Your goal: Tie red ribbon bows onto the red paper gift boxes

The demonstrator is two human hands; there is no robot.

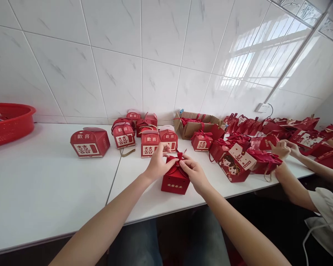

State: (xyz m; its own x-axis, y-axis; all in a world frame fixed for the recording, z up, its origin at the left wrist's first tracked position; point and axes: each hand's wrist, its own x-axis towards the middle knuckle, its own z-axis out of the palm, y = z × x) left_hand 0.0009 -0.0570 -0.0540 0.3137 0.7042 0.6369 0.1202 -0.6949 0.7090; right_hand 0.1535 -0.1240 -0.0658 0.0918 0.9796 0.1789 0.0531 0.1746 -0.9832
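A small red gift box [175, 183] with gold characters on its front stands near the table's front edge. On its top is a red ribbon bow [178, 158]. My left hand [160, 162] is at the bow's left side, fingers closed on the ribbon. From the right, my right hand [192, 170] pinches the ribbon with thumb and fingers. Just behind my hands stand red boxes with white labels, one of them [150, 142] close to my left fingers.
A red plastic basket [13, 127] is at the far left. One box [90, 143] stands left of centre. A cardboard carton [187, 130] holds ribbons by the wall. Many red boxes and another person's hands [281, 149] are at the right.
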